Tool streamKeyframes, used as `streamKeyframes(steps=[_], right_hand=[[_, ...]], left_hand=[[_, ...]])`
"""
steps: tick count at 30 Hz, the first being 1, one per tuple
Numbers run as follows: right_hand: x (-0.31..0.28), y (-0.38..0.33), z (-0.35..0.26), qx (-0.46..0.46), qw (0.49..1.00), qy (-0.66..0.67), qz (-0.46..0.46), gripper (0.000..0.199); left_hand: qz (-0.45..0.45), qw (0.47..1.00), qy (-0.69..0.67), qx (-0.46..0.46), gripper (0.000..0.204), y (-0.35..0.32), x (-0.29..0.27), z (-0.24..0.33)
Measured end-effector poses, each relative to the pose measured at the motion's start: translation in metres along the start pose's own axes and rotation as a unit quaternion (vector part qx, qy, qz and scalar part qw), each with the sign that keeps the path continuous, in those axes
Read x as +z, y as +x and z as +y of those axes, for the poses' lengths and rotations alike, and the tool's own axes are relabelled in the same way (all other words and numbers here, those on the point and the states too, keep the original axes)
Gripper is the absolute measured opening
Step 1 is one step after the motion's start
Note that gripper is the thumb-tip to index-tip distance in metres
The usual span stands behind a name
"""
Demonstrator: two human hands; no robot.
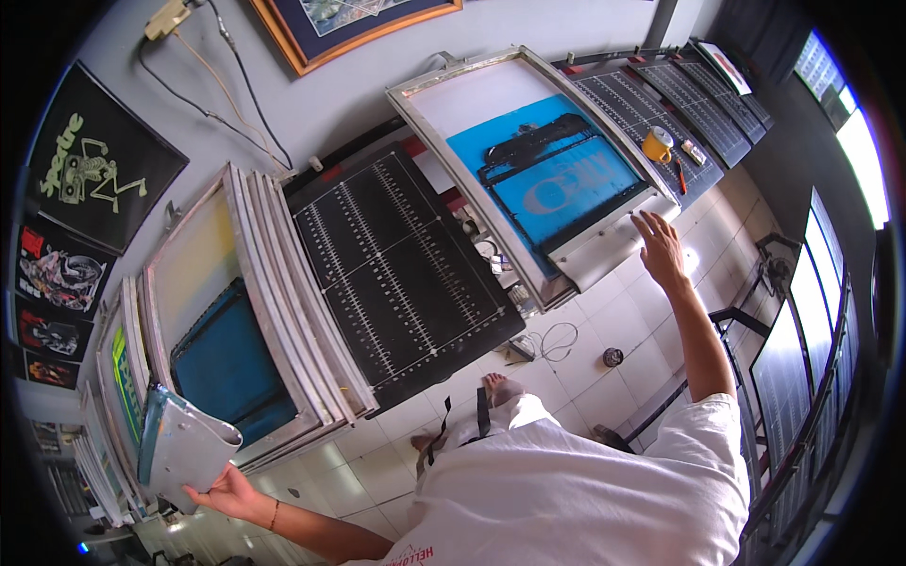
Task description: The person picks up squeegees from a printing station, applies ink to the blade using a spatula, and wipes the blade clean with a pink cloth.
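Observation:
At the lower left my left hand (229,494) grips the lower end of a grey metal-handled squeegee (193,451) with a teal edge, its fingers partly hidden behind it. It is held tilted in front of the stacked screens. My right hand (662,250) has its fingers apart and holds nothing. It is beside the near right corner of a framed printing screen (436,121), and I cannot tell whether the fingertips touch it. Black ink (536,137) lies across the screen's blue stencil area (576,179). Another silver squeegee (604,247) rests along its near end.
Several framed screens (311,377) stand layered at left. A black board with white ruled marks (396,264) lies between them and the inked screen. An orange mug (658,143) and a red pen-like item (681,176) sit at right. A cable (557,341) lies on the tiled floor.

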State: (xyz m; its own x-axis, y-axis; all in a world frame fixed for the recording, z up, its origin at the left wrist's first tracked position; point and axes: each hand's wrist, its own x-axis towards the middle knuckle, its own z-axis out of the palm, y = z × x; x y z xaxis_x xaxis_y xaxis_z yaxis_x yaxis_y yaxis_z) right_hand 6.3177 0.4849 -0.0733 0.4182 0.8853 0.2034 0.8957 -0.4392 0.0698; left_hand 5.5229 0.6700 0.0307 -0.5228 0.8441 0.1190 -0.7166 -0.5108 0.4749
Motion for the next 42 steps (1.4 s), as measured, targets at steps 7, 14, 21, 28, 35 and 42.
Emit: streamKeyframes(steps=[7, 14, 21, 28, 35, 42], right_hand=[[0.016, 0.017, 0.031, -0.096, 0.993, 0.069, 0.022, 0.059], [-0.01, 0.051, 0.035, -0.118, 0.989, 0.09, 0.002, 0.047], [-0.037, 0.084, 0.045, -0.137, 0.976, 0.139, 0.093, 0.039], [-0.105, 0.115, 0.033, 0.111, 0.926, 0.322, 0.161, 0.035], [-0.139, 0.185, -0.021, 0.044, 0.592, 0.782, 0.19, 0.041], [-0.164, 0.195, -0.167, 0.015, 0.382, 0.923, 0.04, 0.04]], left_hand=[[0.052, 0.997, 0.019, 0.047, 0.053, -0.033, 0.037, -0.013], [0.072, 0.991, 0.083, 0.075, 0.059, -0.057, 0.077, -0.041], [0.084, 0.991, 0.09, 0.061, 0.06, -0.07, 0.078, -0.046], [0.11, 0.987, 0.088, 0.082, 0.062, -0.078, 0.089, -0.04], [0.135, 0.983, 0.065, 0.101, 0.06, -0.085, 0.09, -0.017], [0.236, 0.946, 0.135, 0.177, 0.069, -0.109, 0.027, 0.066]])
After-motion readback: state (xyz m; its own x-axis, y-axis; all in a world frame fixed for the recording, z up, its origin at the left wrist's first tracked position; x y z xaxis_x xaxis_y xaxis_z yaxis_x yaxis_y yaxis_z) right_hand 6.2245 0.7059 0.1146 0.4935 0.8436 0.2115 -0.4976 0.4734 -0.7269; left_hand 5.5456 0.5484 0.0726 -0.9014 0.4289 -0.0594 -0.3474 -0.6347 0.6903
